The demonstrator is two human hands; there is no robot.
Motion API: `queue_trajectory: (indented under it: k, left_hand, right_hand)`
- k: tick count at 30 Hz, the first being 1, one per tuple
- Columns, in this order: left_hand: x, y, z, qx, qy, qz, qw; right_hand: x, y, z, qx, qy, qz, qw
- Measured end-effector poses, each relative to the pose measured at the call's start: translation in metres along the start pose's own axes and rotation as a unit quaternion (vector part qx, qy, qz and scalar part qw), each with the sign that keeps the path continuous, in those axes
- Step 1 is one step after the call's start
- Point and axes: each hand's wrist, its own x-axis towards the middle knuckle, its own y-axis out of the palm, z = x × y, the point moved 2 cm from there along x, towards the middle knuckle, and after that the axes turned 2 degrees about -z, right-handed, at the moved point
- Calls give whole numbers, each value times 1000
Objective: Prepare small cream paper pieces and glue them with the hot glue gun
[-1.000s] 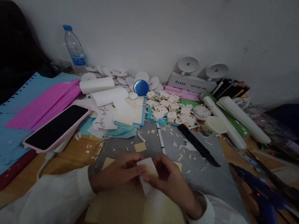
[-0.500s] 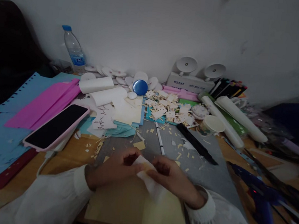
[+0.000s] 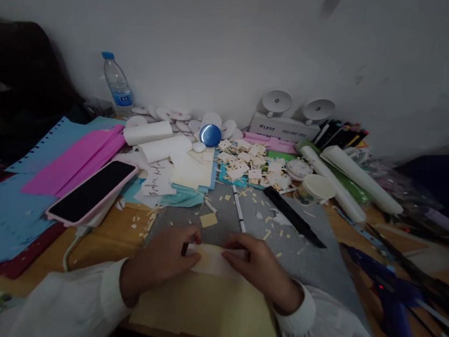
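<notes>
Between my two hands is a strip of white paper (image 3: 214, 262), held nearly level above a large sheet of yellow paper (image 3: 208, 310). My left hand (image 3: 166, 251) pinches the strip's left end between thumb and fingers. On the other end, my right hand (image 3: 259, 267) has the same kind of pinch. A yellowish patch shows through the strip near its left part; what it is I cannot make out. Just beyond my hands, a white pen (image 3: 239, 208) and a small yellow paper square (image 3: 208, 220) lie on the grey mat (image 3: 252, 209).
A phone (image 3: 92, 191) lies at left beside pink paper (image 3: 73, 159). Small face-marked paper cutouts (image 3: 244, 160) are heaped at the back. A black cutter-like bar (image 3: 294, 217), a paper cup (image 3: 317, 189) and a blue glue gun (image 3: 390, 295) stand or lie at right. A bottle (image 3: 117, 83) is far left.
The white paper strip has turned from a slant to nearly level and now lies stretched between my hands. The whole view has shifted slightly.
</notes>
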Motion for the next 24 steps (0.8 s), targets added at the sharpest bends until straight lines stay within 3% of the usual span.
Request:
queue_trajectory:
  k: [3,8,13,24]
  left_hand:
    - [0,-1,-2,65,18,-15,998]
    - [5,5,-14,132,144,-42,980]
    - [22,17,-13,63,209,-11,976]
    - [32,17,-2,-47,229,2,972]
  right_hand:
    - [0,-1,3,-16,-14,2,1000]
    - [-1,0,2,-29,-23,-2,999]
    - [-1,2,1,-24,-25,-7,999]
    - [3,5,2,-46,-25,-14,999]
